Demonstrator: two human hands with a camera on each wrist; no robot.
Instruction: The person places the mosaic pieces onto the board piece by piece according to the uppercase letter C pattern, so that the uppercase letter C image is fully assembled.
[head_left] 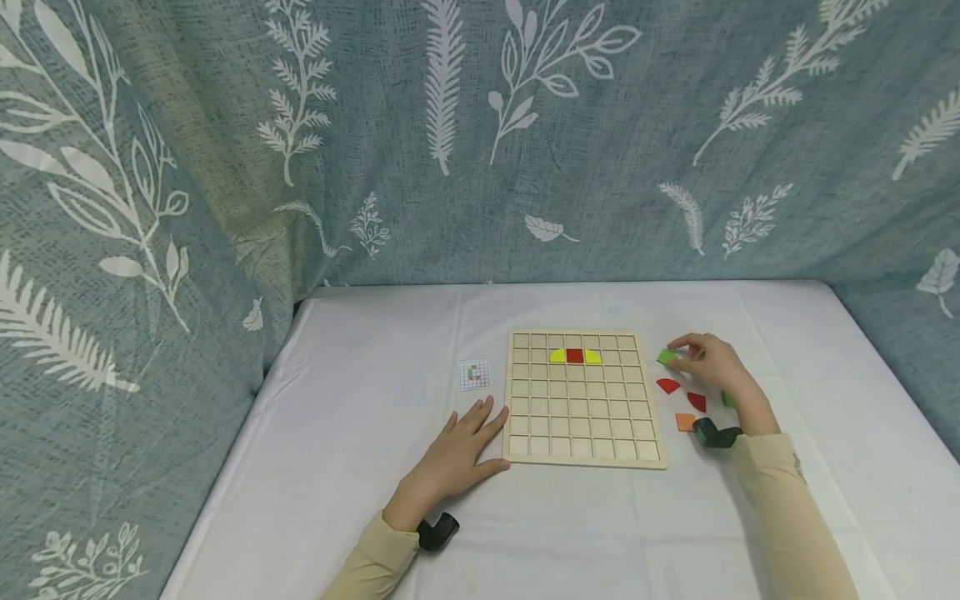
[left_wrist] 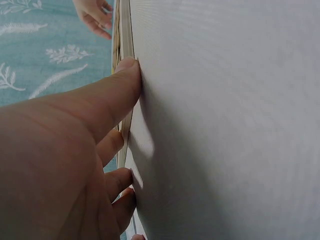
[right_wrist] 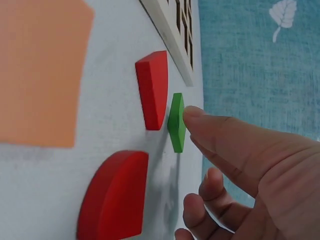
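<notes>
The square wooden grid board [head_left: 580, 408] lies on the table with a red square [head_left: 574, 356] between two yellow quarter-round pieces [head_left: 557, 357] in its second row. My left hand [head_left: 453, 458] is spread flat at the board's lower left edge, thumb and index fingertip touching the frame. Beyond the board's right side, my right hand [head_left: 711, 360] pinches a green square block [right_wrist: 176, 122]; the thumb lies against it in the right wrist view, and the index fingertip is largely hidden behind. Two red quarter-round pieces [head_left: 668, 386] lie just below that hand.
An orange square [head_left: 685, 422] lies near the right wrist's black camera [head_left: 716, 433]. Another green piece [head_left: 727, 399] is partly covered by the right wrist. A small printed pattern card [head_left: 474, 375] lies left of the board. A leaf-patterned curtain [head_left: 480, 167] hangs behind the white-covered table [head_left: 360, 375].
</notes>
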